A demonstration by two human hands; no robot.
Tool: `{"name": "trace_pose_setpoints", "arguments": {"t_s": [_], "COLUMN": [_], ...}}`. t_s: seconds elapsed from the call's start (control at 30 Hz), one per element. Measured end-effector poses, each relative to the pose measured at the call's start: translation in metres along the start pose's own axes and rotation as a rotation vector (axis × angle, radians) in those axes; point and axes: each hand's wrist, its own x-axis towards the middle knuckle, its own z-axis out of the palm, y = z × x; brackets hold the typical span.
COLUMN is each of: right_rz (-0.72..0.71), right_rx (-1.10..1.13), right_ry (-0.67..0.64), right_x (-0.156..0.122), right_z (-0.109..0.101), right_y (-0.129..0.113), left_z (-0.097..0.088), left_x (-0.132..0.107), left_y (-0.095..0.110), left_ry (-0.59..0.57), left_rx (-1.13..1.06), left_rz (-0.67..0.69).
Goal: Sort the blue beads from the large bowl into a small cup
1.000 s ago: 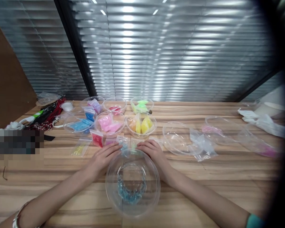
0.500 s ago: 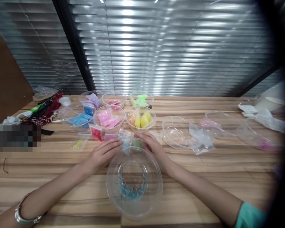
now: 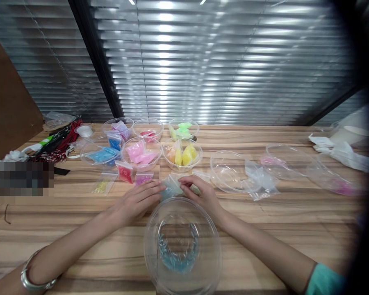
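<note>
The pale-blue bag (image 3: pixel 169 190) lies on the desk (image 3: pixel 110 254) between the fingertips of both hands. At the far left, a forearm with a silver bracelet (image 3: pixel 26 281) slants up and inward to the left hand (image 3: pixel 138 200), palm down, its fingers nearly straight, close together and pointing right, tips at the bag's left side; whether its grip pinches the plastic I cannot tell. Nearer the camera stands a large clear bowl (image 3: pixel 209 246) with blue bits inside. Right of the bag, the right hand (image 3: pixel 205 194) arches, index finger bent and thumb close below it; whether that grip is closed on the bag is also unclear. Its forearm slopes down to a green sleeve (image 3: pixel 322 280).
</note>
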Motion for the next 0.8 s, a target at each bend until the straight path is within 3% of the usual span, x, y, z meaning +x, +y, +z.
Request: {"name": "trace_pose_setpoints", "arguments": {"t_s": [0.17, 0.4, 0.6, 0.8], "right_rz": [0.086, 0.146, 0.151, 0.219], "right_rx": [0.110, 0.362, 0.520, 0.563], "right_ry": [0.037, -0.043, -0.163, -0.200], "right_x": [0.005, 0.020, 0.029, 0.034], "right_z": [0.004, 0.016, 0.019, 0.016], "right_y": [0.003, -0.004, -0.009, -0.010], "left_z": [0.004, 0.015, 0.020, 0.017], "left_x": [0.019, 0.042, 0.042, 0.040], "left_y": [0.006, 0.015, 0.011, 0.015], "left_ry": [0.121, 0.055, 0.238, 0.225], "left_rx": [0.039, -0.029, -0.085, -0.069], "left_rz": [-0.198, -0.386, -0.343, -0.323]}}
